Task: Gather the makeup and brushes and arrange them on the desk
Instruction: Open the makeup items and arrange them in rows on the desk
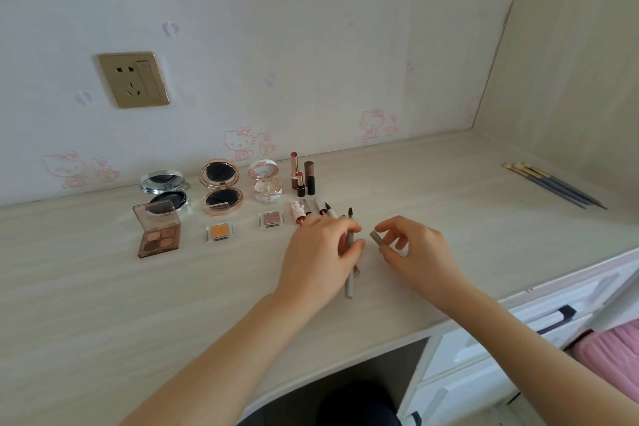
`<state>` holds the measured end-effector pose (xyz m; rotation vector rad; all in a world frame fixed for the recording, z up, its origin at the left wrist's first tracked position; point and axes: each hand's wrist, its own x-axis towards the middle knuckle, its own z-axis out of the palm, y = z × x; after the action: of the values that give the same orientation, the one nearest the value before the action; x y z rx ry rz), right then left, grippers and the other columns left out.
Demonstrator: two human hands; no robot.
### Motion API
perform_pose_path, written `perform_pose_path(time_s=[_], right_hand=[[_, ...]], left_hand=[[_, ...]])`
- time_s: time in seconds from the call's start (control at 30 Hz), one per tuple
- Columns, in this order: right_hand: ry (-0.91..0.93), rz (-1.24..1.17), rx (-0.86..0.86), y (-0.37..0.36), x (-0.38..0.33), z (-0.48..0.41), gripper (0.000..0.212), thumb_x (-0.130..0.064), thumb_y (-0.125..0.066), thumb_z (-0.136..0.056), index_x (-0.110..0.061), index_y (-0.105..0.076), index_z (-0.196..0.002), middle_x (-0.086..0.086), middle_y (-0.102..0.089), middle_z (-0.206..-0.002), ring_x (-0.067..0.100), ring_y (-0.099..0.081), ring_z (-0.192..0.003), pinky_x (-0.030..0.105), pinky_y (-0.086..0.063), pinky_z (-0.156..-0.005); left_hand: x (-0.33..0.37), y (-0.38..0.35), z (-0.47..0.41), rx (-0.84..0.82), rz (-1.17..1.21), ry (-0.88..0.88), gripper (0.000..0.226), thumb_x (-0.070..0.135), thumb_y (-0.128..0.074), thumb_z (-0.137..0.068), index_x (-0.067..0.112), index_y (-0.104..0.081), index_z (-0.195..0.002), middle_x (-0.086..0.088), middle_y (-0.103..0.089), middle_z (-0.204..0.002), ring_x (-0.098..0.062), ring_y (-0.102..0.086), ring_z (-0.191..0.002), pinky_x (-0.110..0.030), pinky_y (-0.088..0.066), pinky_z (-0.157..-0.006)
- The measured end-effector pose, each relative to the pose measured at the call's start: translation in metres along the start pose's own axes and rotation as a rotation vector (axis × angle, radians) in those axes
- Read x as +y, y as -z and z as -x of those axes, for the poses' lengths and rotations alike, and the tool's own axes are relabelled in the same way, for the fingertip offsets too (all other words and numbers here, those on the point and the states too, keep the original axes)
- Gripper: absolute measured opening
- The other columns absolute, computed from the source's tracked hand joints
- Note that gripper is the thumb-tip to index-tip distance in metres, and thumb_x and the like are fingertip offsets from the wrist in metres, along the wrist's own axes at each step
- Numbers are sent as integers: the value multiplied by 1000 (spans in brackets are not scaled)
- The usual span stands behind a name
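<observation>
My left hand (pixel 320 254) grips a grey makeup pencil (pixel 350 273) whose dark tip points away from me. My right hand (pixel 411 251) pinches the pencil's grey cap (pixel 376 238), held just right of the pencil and apart from it. Behind them, open makeup is laid out on the pale desk (pixel 121 304): a silver compact (pixel 165 187), a pink-rimmed compact (pixel 220 186), a white compact (pixel 265 181), a brown four-pan eyeshadow palette (pixel 158 231), an orange pan (pixel 219 231), a mauve pan (pixel 271 218), upright lipsticks (pixel 302 174) and several lip pens (pixel 318 208). Several brushes (pixel 553 183) lie far right.
A gold wall socket (pixel 133 79) sits on the patterned wall at the left. A side panel (pixel 570 62) closes the desk on the right. White drawers with a dark handle (pixel 556 316) are below the desk's right end, with pink fabric (pixel 612 353) beside them.
</observation>
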<state>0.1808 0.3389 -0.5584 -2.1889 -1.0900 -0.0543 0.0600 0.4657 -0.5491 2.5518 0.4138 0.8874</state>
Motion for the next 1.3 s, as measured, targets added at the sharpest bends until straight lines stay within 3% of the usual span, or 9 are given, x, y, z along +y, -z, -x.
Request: perform_pose_path(time_s=[0.13, 0.23, 0.37, 0.7, 0.83, 1.03, 1.17, 1.3], right_hand=[[-50, -39, 20, 5, 15, -12, 27, -17, -61, -88, -27, -60, -113, -10, -63, -87, 11, -56, -83, 21, -43, -73], [-65, -12, 25, 7, 25, -23, 27, -15, -59, -87, -27, -61, -112, -8, -63, -87, 13, -55, -83, 24, -44, -73], [-46, 41, 15, 2, 33, -30, 27, -18, -58, -88, -24, -61, -114, -6, -64, -88, 18, -54, -90, 32, -48, -76], [24, 89, 54, -5, 40, -29, 31, -15, -57, -87, -21, -60, -117, -3, -63, -91, 21, -52, -93, 25, -38, -73], [37, 56, 21, 0, 42, -32, 37, -14, -54, -88, -26, -59, -122, -2, -62, -91, 19, -52, -93, 29, -44, -77], [50, 137, 14, 2, 47, -32, 25, -22, -55, -92, -21, -64, -115, 1, -61, -98, 20, -54, -97, 34, -48, -76], [103, 162, 4, 5, 47, -30, 33, -24, -55, -92, -25, -57, -125, -2, -59, -95, 19, -53, -93, 32, -48, -73], [146, 189, -27, 5, 47, -30, 27, -25, -55, -92, -24, -64, -118, 0, -59, -98, 22, -54, -94, 31, -47, -76]], left_hand=[[8, -17, -19, -55, -65, 12, 28, 39, -61, -87, 23, -67, -109, 12, -64, -85, -14, -50, -98, -34, -45, -84], [10, -28, -34, -100, -161, 18, 26, 33, -56, -90, 21, -67, -110, 10, -67, -95, -15, -48, -104, -34, -44, -87], [12, -37, -43, -176, -301, -33, 26, 32, -50, -91, 22, -65, -110, 8, -64, -99, -16, -44, -105, -29, -38, -81], [15, -45, -33, -195, -312, -176, 29, 37, -54, -90, 20, -68, -109, 5, -63, -109, -19, -47, -108, -36, -43, -90], [20, -40, -26, -286, -247, -201, 42, 52, -49, -90, 28, -62, -122, 12, -55, -127, -12, -38, -122, -30, -32, -102], [22, -36, -21, -338, -302, -214, 67, 71, -45, -82, 28, -52, -133, 13, -47, -139, -11, -29, -132, -29, -18, -111], [22, -39, -25, -309, -337, -230, 65, 68, -48, -82, 23, -56, -129, 9, -53, -133, -15, -34, -129, -32, -23, -110], [22, -38, -29, -321, -323, -201, 58, 59, -51, -85, 21, -55, -129, 9, -53, -133, -13, -36, -128, -29, -26, -108]])
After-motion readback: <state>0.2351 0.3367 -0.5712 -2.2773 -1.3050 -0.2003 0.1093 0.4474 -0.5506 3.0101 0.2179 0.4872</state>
